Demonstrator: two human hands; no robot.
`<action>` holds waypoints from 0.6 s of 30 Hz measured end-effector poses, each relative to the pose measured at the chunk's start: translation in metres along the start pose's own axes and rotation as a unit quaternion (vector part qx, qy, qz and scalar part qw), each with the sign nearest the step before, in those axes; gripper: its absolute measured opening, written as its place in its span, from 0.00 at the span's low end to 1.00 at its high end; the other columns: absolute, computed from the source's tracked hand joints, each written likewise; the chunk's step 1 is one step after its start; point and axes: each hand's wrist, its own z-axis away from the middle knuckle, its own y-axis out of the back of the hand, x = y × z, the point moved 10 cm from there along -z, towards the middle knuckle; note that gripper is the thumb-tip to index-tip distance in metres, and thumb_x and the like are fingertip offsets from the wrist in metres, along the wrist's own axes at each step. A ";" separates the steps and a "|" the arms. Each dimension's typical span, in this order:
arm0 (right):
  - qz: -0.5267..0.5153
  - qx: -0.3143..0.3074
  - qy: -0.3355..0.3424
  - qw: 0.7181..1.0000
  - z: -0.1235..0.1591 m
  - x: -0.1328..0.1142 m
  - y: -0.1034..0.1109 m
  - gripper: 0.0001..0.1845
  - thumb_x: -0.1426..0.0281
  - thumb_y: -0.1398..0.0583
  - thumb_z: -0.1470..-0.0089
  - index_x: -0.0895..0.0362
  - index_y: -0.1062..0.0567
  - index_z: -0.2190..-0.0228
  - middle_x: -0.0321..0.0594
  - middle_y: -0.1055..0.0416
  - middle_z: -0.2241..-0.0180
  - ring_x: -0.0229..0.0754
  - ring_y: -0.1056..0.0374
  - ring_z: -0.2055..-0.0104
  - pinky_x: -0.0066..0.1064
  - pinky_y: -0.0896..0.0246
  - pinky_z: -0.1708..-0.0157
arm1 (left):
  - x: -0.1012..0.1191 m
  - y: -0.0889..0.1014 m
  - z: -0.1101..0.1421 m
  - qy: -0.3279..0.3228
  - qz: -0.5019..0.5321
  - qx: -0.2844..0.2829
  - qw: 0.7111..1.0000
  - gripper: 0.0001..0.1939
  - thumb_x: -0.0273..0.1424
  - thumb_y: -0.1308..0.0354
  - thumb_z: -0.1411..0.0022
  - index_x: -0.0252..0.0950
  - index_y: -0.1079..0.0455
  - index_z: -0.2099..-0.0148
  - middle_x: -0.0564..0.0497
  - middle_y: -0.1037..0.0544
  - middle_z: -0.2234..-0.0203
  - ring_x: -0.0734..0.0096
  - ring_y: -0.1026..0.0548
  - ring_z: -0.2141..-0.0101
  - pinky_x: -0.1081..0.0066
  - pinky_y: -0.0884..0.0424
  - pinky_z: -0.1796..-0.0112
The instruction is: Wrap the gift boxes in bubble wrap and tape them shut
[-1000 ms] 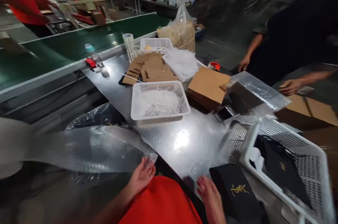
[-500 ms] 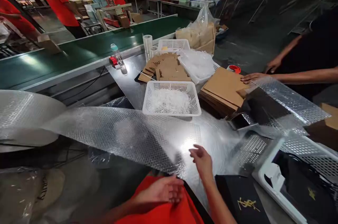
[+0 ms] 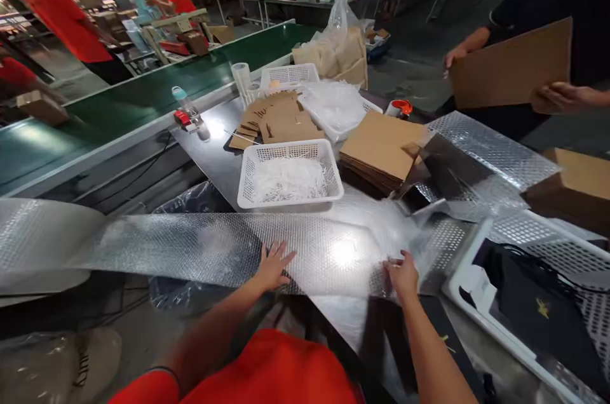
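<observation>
A strip of clear bubble wrap (image 3: 190, 242) runs from the big roll (image 3: 42, 235) at the left across the metal table. My left hand (image 3: 275, 267) lies on the strip near the table edge, fingers spread. Farther right, my right hand (image 3: 403, 274) pinches the strip's near edge, thumb and fingers together. Beneath my right forearm lies a flat black item (image 3: 441, 328) with a gold mark, partly covered by the arm. To its right, a white plastic basket (image 3: 505, 343) holds a black pouch (image 3: 528, 312) with a gold logo and dark cords.
Beyond the wrap stand a white basket (image 3: 290, 205) of clear shreds, a stack of cardboard sheets (image 3: 381, 143) and folded cardboard pieces (image 3: 290, 121). At the right, a co-worker holds a cardboard panel (image 3: 512, 67). A green conveyor (image 3: 157, 89) crosses behind.
My left hand has moved from my lap onto the wrap. My right hand has shifted right and closed on the strip's edge. The co-worker has lifted a cardboard panel.
</observation>
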 end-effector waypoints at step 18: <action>0.343 0.008 0.050 0.938 0.134 0.121 0.098 0.52 0.44 0.40 0.57 0.59 0.41 0.37 0.64 0.48 0.33 0.72 0.54 0.31 0.67 0.52 0.41 | 0.017 -0.022 -0.032 -0.082 -0.112 -0.090 0.986 0.38 0.32 0.41 0.37 0.47 0.47 0.27 0.44 0.57 0.26 0.36 0.58 0.29 0.32 0.50 0.38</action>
